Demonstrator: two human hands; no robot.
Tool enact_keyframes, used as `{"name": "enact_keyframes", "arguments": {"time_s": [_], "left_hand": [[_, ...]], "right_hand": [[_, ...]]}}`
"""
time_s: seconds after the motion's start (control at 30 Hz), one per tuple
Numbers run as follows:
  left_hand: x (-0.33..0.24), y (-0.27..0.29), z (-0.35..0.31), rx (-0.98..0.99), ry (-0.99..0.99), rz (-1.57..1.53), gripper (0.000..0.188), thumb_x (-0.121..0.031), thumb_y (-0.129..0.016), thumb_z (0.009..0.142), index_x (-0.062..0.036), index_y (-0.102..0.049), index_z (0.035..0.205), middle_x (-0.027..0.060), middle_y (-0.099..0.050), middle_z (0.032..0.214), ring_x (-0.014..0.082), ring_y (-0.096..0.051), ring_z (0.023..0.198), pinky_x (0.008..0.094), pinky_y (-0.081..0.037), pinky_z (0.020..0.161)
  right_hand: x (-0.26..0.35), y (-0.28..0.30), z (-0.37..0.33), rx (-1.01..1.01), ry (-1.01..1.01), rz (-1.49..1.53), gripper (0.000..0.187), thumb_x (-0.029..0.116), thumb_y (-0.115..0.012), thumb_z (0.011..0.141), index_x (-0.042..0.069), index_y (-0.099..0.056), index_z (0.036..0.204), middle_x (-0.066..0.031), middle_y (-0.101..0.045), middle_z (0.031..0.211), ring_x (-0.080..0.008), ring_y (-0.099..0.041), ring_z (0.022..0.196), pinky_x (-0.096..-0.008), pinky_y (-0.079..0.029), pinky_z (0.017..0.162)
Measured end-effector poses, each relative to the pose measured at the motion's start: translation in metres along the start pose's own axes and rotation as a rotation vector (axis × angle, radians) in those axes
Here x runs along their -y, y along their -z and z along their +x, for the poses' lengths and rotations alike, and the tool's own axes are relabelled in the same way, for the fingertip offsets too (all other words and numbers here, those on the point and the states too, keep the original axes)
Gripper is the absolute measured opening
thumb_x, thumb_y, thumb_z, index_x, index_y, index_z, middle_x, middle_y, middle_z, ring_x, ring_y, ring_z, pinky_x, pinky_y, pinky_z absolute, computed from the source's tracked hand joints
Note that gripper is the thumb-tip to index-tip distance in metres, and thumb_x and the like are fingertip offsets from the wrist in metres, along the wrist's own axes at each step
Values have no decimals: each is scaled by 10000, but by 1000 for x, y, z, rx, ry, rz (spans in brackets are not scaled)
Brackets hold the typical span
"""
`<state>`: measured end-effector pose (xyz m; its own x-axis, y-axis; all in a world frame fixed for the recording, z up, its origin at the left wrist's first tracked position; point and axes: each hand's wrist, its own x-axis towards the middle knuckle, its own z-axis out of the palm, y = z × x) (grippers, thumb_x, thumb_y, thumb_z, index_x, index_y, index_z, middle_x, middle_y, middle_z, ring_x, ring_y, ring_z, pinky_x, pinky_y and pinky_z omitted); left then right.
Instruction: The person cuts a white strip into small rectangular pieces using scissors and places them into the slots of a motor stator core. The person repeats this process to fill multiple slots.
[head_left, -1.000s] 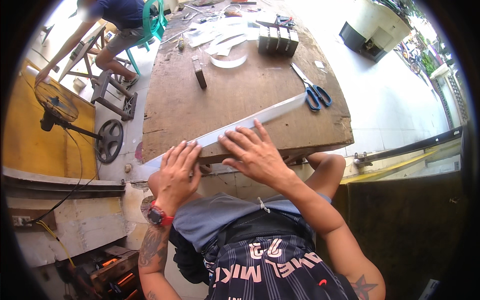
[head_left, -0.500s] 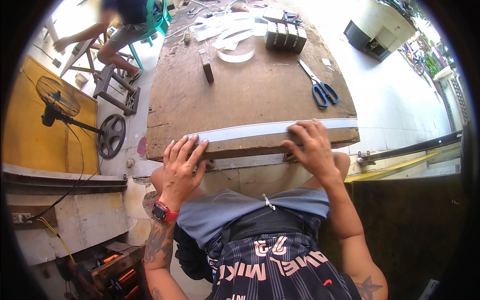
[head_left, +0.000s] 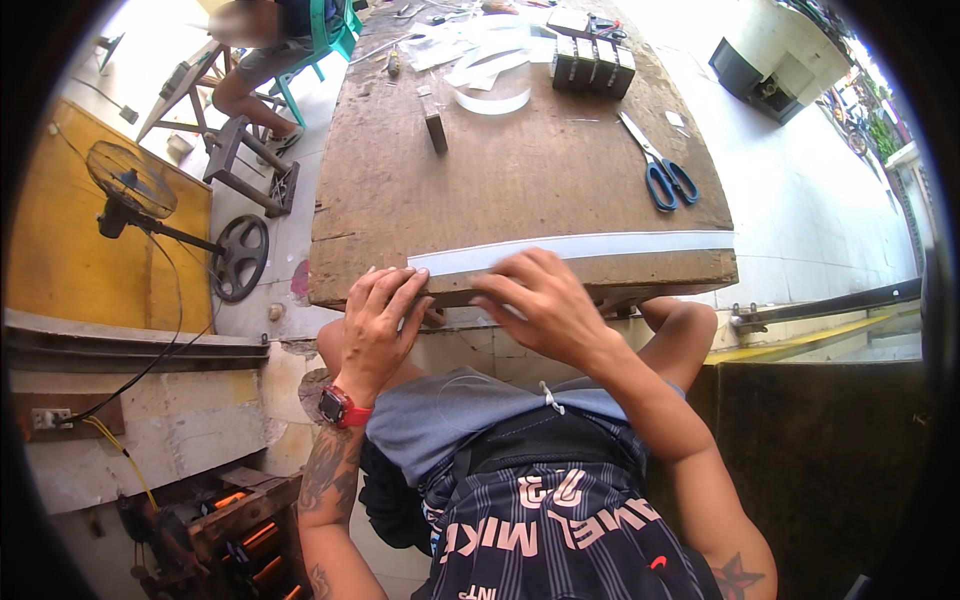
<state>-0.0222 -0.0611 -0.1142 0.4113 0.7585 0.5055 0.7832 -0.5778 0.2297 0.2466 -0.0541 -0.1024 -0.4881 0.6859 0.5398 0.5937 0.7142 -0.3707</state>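
A long white strip point(head_left: 590, 243) lies along the near edge of the wooden table point(head_left: 520, 190), running out to the right side. The fingertips of my left hand point(head_left: 378, 325) rest at the strip's left end; the fingers are stretched out and the hand is open. My right hand point(head_left: 548, 305) is over the strip's near edge, a short way to the right of the left hand. Its fingers are bent and a little blurred, with the thumb apart from them and nothing seen between. Whether they touch the strip is hard to see.
Blue-handled scissors point(head_left: 660, 170) lie at the right. Farther back are a small dark block point(head_left: 435, 132), a coil of white strip point(head_left: 495, 103) and a bundle of dark blocks point(head_left: 592, 68). A fan point(head_left: 130, 180) stands left of the table; a person point(head_left: 245, 75) sits beyond it.
My right hand has moved left along the strip, close to my left hand. My left hand stays at the strip's left end. The whole view has shifted slightly.
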Motion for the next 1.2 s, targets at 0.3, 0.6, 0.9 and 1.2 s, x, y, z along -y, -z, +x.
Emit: {"name": "enact_keyframes", "arguments": {"time_s": [0.3, 0.6, 0.9, 1.2], "left_hand": [[1, 17, 10, 132, -110, 57, 356, -28, -792, 814, -85, -720, 1158, 55, -703, 1057, 288, -662, 1032, 423, -533, 931], [37, 18, 29, 144, -264, 74, 357, -77, -676, 856, -104, -675, 1212, 60, -673, 1128, 260, -652, 1084, 415, -546, 972], [47, 16, 15, 99, -188, 14, 419, -96, -716, 847, -147, -742, 1262, 1, -749, 1200, 230, -649, 1038, 386, -546, 964], [41, 18, 16, 114, -164, 78, 527, -117, -811, 752, -166, -732, 1271, -25, -753, 1198, 221, -634, 1031, 375, -486, 980]], "right_hand": [[-1, -30, 29, 145, 74, -10, 200, 153, -749, 916, 77, -712, 1097, -77, -672, 1038, -266, -644, 1010, -403, -542, 905], [-16, -28, 50, 155, 259, -197, 271, 139, -664, 906, 61, -670, 1165, -75, -650, 1002, -234, -653, 998, -364, -555, 912], [-32, -28, 46, 187, 338, -115, 409, 133, -668, 908, 106, -678, 1315, -57, -634, 1019, -220, -655, 958, -359, -584, 877], [-33, -29, 46, 191, 324, -105, 450, 119, -671, 911, 118, -676, 1361, -63, -629, 1052, -225, -647, 962, -365, -581, 876]]}}
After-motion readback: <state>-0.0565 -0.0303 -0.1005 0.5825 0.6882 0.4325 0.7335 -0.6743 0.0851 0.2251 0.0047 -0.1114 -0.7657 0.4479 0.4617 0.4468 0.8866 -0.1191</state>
